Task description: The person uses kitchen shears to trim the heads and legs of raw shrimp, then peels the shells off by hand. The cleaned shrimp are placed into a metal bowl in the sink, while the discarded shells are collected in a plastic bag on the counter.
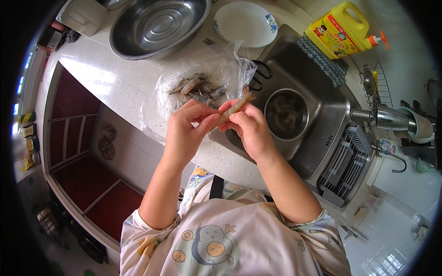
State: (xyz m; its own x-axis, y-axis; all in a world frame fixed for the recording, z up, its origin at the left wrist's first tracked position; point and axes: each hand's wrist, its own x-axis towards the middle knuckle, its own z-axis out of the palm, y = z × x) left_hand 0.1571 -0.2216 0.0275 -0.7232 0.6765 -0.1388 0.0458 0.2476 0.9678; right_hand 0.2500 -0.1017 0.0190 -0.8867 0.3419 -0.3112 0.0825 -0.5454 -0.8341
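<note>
Between my two hands is a raw shrimp (232, 111), its tail fan pointing up and away from me. The fingertips of my left hand (189, 126) pinch its near end, while my right hand (249, 126) grips the body nearer the tail. Beyond my left hand, a pile of shrimp heads and shells (195, 86) lies on a clear plastic bag (155, 100) spread over the counter. To the right of my right hand, a round metal bowl (304, 127) sits in the sink with blurred pale pieces in it, perhaps shrimp.
Black-handled scissors (264, 70) lie at the edge of the steel sink (321, 103). Behind stand a large metal basin (121, 38) and a white plate (243, 24). A yellow detergent jug (336, 32) rests on a striped cloth (321, 58). A faucet (386, 117) and drain rack (345, 165) are right.
</note>
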